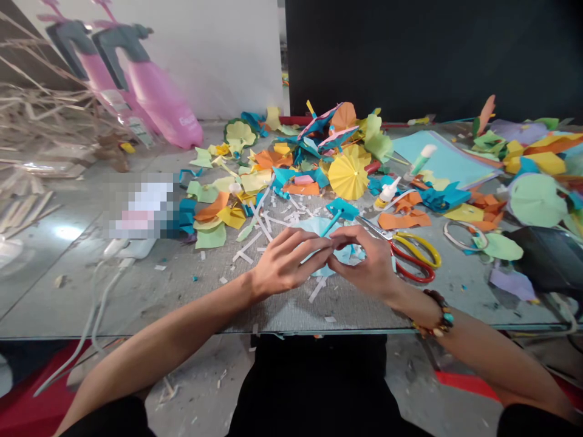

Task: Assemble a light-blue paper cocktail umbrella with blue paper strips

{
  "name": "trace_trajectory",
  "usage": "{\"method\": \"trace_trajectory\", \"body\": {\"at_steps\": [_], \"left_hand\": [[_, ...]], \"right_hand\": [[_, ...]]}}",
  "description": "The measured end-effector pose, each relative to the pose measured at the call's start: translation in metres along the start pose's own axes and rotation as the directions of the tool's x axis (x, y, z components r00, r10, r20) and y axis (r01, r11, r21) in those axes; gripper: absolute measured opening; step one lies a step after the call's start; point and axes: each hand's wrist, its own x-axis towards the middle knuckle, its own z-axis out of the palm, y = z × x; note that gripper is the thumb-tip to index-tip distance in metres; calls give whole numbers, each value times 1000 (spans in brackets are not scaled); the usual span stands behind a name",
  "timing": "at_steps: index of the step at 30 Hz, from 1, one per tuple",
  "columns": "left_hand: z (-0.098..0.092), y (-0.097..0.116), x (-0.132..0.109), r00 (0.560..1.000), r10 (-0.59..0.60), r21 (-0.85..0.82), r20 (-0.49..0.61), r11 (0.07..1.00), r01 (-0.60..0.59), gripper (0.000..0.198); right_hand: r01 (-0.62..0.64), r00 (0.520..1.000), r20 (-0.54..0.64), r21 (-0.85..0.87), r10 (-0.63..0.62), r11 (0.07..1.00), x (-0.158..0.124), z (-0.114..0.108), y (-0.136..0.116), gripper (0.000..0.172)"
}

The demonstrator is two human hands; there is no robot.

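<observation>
Over the light blue folded paper disc [313,226], my left hand [291,260] and my right hand [364,262] meet at the fingertips. Both are closed in a pinch, and whatever sits between the fingers is hidden or too small to name. Just behind the fingertips a thin rolled blue paper stick [331,223] slants up to a blue paper piece [345,209]. Whether the fingers touch that stick, I cannot tell. Beside my right hand lie scissors [414,258] with red and yellow handles. White paper strips [248,246] are scattered to the left of my hands.
Coloured paper scraps and a yellow pleated paper disc [350,176] lie behind my hands, near a small glue bottle [387,193] and a glue stick [422,161]. Pink spray bottles [159,100] stand back left. A black object [551,258] and a tape ring [464,237] are at right.
</observation>
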Motion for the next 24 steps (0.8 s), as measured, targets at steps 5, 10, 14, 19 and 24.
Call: {"method": "trace_trajectory", "body": {"at_steps": [5, 10, 14, 19, 24], "left_hand": [[-2, -1, -2, 999, 36, -51, -8, 998, -36, 23], [-1, -3, -5, 995, 75, -82, -70, 993, -81, 18], [0, -2, -5, 991, 67, -107, -119, 991, -80, 22], [-2, -1, 0, 988, 28, -159, -149, 986, -52, 24], [-4, -2, 0, 986, -15, -159, -167, 987, -12, 30]], "right_hand": [[-36, 999, 25, 115, 34, 993, 0, -2, 0, 38], [-203, 950, 300, 373, 89, 906, 1, -4, 0, 58], [-285, 923, 377, 536, 76, 795, 4, -5, 2, 52], [-410, 889, 442, 647, 122, 643, 11, -8, 7, 41], [-518, 846, 511, 719, 153, 464, 14, -13, 11, 41]]}}
